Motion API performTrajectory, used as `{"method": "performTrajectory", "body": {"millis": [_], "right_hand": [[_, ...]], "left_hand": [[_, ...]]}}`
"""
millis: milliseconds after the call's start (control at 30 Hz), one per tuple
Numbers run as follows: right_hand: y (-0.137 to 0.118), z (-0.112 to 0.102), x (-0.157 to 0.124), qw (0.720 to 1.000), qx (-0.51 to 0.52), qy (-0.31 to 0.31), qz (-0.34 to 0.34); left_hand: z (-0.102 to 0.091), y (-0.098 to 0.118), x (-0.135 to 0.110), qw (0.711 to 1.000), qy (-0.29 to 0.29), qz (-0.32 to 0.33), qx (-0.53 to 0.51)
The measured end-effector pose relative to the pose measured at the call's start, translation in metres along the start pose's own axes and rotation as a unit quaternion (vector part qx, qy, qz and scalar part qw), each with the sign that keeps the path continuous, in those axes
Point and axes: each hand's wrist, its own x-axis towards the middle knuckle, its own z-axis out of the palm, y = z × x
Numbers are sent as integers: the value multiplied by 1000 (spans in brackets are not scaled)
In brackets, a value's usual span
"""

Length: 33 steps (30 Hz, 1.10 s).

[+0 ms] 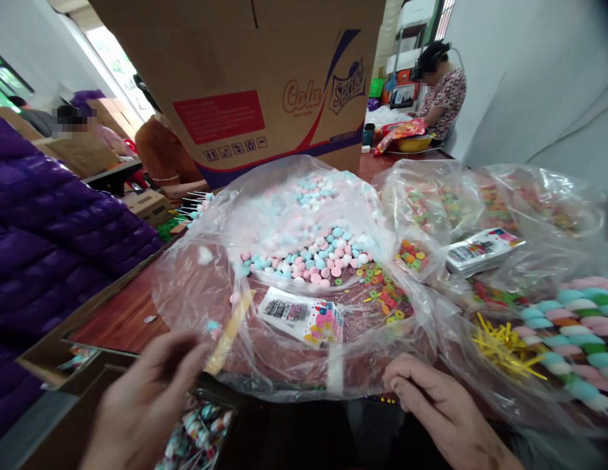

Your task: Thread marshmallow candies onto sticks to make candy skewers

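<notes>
My left hand (142,398) hangs over the left front edge of the table, blurred by motion. Its fingers are loosely bent, the thumb stands apart from them, and I see nothing between them. At the front edge of the clear plastic sheet (288,378), my right hand (426,398) is closed, fingers curled in; what it may hold is hidden. Between the hands a stack of printed white cards (298,316) rests on the plastic. Beyond the cards is a heap of pink, blue and white marshmallows (318,258), with colourful ring gummies (386,290) to its right.
A big cardboard box (274,65) stands behind the marshmallows. Marshmallow skewers (573,333), yellow twist ties (507,349) and a second card stack (482,251) lie right. Wrapped sweets fill a box (200,424) below left. Purple packages (49,228) rise left; a person (443,94) sits behind.
</notes>
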Motion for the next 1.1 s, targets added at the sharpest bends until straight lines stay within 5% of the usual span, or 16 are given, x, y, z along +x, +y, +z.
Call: {"method": "performTrajectory", "body": {"millis": [100,200,300,500,733,900,1100], "right_hand": [[-4,4,-2,1000,-15,0,-23],[-4,4,-7,999,-26,4,-23],[-3,1,-9,999,-28,10,-15],[-17,-16,17,997,-64,45,-26],[-27,-23,46,984,-150,74,-69],[-28,-10,47,984,-132,111,-49],[-32,6,63,992,-31,125,-7]], "left_hand": [[67,26,19,963,-178,199,41],[115,36,33,930,-221,269,117],[137,35,42,920,-234,278,149],[141,37,43,900,-302,278,145],[144,28,42,900,-289,298,130],[135,37,38,919,-207,326,79],[147,77,6,871,-99,477,59]]}}
